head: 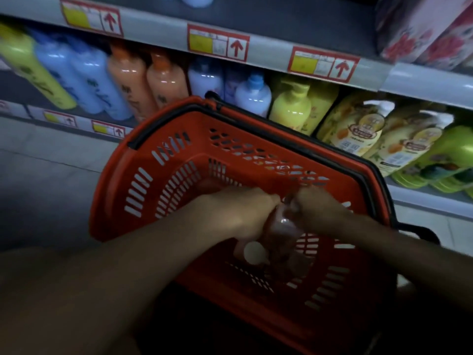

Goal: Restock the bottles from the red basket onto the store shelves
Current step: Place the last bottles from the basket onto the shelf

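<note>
Bottles [281, 234] lay low in the red basket [143, 175], pale pinkish ones with a white cap [254, 252] turned toward the camera; the light was dim and the picture soft, so I could not tell how many there were, though the rest of the basket floor that showed looked bare. That suggested the restocking was near its end, with only this small cluster left to lift out and place. The store shelves [268, 53] beyond already stood packed with yellow, blue, orange and white bottles [166, 78] leaning in rows, and green and yellow pump bottles [358, 129] filled the section to the right, so a free slot was hard to pick out from here. The left hand [238, 213] had reached down into the basket, and its fingers curled around the upper part of a pinkish bottle, gripping it. The right hand [317, 208] met it from the other side, fingers bent and closed on the same cluster, though whether on that bottle or a neighbour I could not tell. Both hands sat close together, nearly touching, over the basket's middle. The basket itself rested tilted against the lower shelf edge, its black handles [179, 116] folded down along the rim. Price tags [217, 43] with red arrows lined the shelf lip above, and a floral box [430, 29] stood at the upper right.
</note>
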A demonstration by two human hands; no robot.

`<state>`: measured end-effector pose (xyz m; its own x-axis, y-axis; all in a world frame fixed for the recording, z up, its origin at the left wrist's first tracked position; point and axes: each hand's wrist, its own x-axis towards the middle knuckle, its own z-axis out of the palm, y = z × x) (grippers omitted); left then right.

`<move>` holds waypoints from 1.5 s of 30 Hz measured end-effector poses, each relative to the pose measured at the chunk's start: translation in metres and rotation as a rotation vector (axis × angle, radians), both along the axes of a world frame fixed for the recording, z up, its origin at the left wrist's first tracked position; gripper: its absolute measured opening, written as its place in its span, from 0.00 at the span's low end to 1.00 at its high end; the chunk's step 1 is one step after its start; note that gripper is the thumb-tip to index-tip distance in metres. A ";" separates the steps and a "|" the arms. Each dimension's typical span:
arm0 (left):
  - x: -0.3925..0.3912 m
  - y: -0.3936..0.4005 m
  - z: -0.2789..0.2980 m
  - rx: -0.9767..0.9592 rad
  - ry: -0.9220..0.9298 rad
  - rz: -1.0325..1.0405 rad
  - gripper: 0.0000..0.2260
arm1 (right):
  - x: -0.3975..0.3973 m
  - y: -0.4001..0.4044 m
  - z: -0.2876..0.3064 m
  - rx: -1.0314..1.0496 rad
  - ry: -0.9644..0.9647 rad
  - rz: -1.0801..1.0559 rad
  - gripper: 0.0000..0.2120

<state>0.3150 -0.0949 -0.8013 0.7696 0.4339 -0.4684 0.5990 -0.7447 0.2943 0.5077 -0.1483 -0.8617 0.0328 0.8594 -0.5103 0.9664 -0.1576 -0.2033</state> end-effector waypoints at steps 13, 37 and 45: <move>0.001 -0.006 0.054 -0.231 -0.883 0.521 0.35 | -0.017 -0.013 0.215 0.732 0.467 -0.262 0.14; 0.032 -0.008 0.319 -0.876 -1.521 0.914 0.21 | -0.056 0.029 0.414 1.139 1.345 -0.574 0.07; 0.019 0.012 0.340 -1.023 -1.548 0.893 0.22 | -0.066 -0.008 0.406 0.730 1.238 -0.436 0.21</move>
